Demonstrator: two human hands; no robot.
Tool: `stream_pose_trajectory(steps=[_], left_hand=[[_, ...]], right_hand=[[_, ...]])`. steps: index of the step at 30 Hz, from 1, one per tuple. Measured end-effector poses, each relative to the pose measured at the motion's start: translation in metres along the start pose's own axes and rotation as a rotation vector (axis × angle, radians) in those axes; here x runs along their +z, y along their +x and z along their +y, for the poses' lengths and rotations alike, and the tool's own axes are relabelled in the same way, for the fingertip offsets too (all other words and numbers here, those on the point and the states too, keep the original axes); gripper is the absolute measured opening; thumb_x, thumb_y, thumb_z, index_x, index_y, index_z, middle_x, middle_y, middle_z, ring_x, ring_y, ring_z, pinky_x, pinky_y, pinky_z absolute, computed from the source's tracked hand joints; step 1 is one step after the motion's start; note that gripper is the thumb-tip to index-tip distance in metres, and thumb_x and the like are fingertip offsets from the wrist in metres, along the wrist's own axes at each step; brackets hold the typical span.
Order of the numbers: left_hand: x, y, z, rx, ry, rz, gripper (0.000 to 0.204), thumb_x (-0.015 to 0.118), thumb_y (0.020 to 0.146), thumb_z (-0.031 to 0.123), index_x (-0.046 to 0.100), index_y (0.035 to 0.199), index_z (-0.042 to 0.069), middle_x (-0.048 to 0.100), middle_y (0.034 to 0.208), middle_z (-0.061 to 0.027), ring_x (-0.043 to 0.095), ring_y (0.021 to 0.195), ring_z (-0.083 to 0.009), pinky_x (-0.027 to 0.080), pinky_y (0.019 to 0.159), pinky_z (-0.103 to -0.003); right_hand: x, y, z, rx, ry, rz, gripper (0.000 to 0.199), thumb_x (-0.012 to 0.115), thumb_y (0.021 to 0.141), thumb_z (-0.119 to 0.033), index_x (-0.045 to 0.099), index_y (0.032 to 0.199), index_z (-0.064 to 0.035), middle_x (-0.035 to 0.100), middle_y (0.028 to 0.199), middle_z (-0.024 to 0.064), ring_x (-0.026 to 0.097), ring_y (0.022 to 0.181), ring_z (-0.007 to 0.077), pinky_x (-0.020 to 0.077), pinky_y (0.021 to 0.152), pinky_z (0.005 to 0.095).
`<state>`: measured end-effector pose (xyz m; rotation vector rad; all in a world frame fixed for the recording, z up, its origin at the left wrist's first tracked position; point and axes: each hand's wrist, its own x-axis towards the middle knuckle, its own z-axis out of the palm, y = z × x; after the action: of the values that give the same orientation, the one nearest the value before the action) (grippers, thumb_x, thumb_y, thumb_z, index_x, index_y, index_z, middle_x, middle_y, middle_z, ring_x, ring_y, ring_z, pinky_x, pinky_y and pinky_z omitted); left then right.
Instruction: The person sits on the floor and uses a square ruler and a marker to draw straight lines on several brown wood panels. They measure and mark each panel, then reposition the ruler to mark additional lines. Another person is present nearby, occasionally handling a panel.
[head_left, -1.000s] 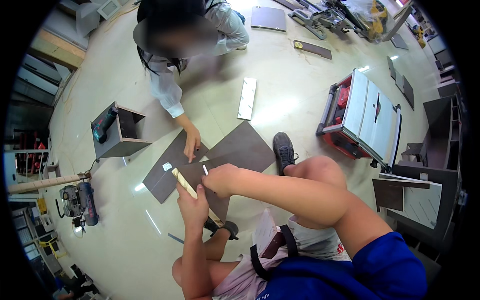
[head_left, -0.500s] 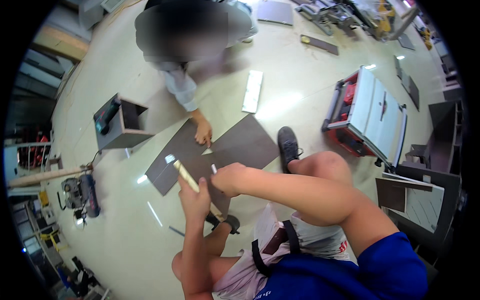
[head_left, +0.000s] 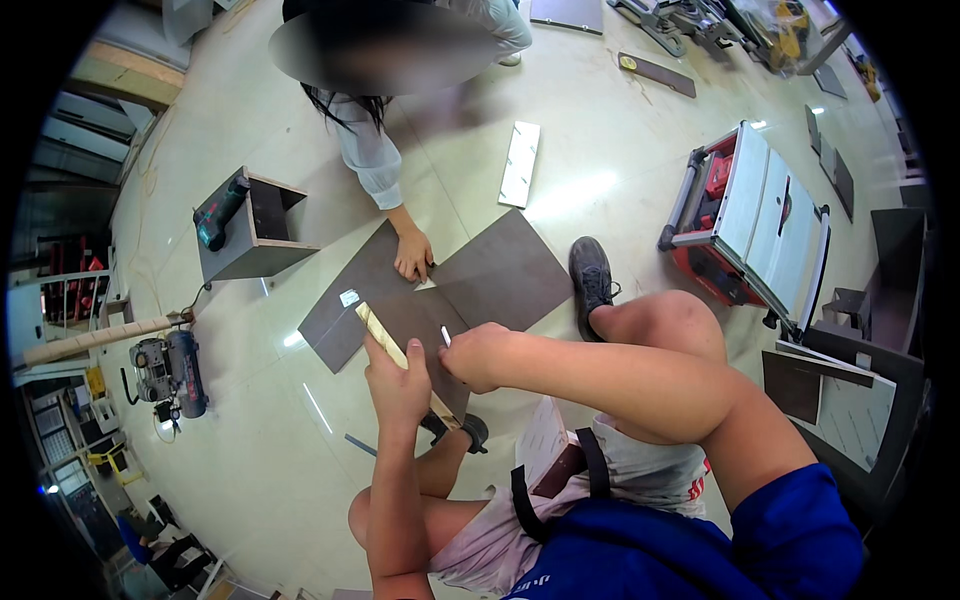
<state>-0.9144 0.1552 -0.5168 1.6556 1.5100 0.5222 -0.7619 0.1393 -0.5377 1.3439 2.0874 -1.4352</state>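
Observation:
My left hand (head_left: 400,388) is closed around a pale wooden strip (head_left: 380,333), its thumb on top. The strip slants over dark brown panels on the floor. Just to the right, my right hand (head_left: 474,357) is closed on a thin white stick, perhaps a pen (head_left: 446,334), above the near panel (head_left: 412,313). Two more brown panels, the left panel (head_left: 345,290) and the right panel (head_left: 510,270), adjoin or overlap it. A co-worker's hand (head_left: 413,256) rests where the panels meet. A small white label (head_left: 349,298) lies near the strip's far end.
A teal drill (head_left: 221,215) lies on an open grey box (head_left: 245,252) at left, with a compressor (head_left: 168,375) nearer me. A white-topped table saw (head_left: 752,215) stands at right. A white board (head_left: 519,165) and a brown strip (head_left: 660,75) lie farther off.
The whole view has shifted slightly, so things sit a little higher and to the right. The co-worker's pointing finger has curled in. My hands keep nearly the same place over the panels.

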Motion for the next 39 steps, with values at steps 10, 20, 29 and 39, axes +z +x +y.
stream_pose_trajectory(steps=[10,20,29,39], left_hand=[[-0.002,0.002,-0.007,0.030,0.062,0.016,0.045,0.062,0.091,0.015,0.045,0.127,-0.007,0.070,0.095,-0.0266,0.072,0.087,-0.0424,0.055,0.075,-0.045],[-0.009,0.000,-0.011,-0.006,0.001,-0.011,0.047,0.061,0.092,0.015,0.043,0.130,-0.007,0.071,0.097,-0.0263,0.072,0.087,-0.0413,0.056,0.076,-0.045],[-0.009,0.002,-0.014,0.043,-0.011,-0.004,0.046,0.060,0.092,0.014,0.043,0.129,-0.007,0.070,0.096,-0.0262,0.072,0.086,-0.0413,0.056,0.076,-0.045],[-0.006,0.004,-0.010,0.041,0.015,0.060,0.038,0.057,0.092,0.011,0.044,0.123,-0.008,0.069,0.092,-0.0270,0.070,0.083,-0.0442,0.054,0.072,-0.047]], right_hand=[[-0.052,-0.007,0.038,0.050,0.048,0.197,0.036,0.066,0.079,-0.008,0.060,0.113,0.0014,0.070,0.100,0.0240,0.069,0.095,0.0384,0.0561,0.079,0.0476],[-0.071,-0.018,0.053,0.119,0.114,0.336,0.051,0.057,0.080,0.000,0.055,0.130,0.0034,0.068,0.112,0.0243,0.066,0.106,0.0393,0.0544,0.087,0.0459],[-0.075,-0.013,0.057,0.108,0.125,0.382,0.052,0.054,0.080,0.002,0.054,0.132,0.0038,0.069,0.108,0.0240,0.066,0.103,0.0398,0.0538,0.085,0.0463],[-0.077,-0.015,0.056,0.102,0.119,0.381,0.058,0.055,0.081,0.001,0.051,0.139,0.0027,0.067,0.116,0.0246,0.064,0.111,0.0384,0.0536,0.092,0.0441]])
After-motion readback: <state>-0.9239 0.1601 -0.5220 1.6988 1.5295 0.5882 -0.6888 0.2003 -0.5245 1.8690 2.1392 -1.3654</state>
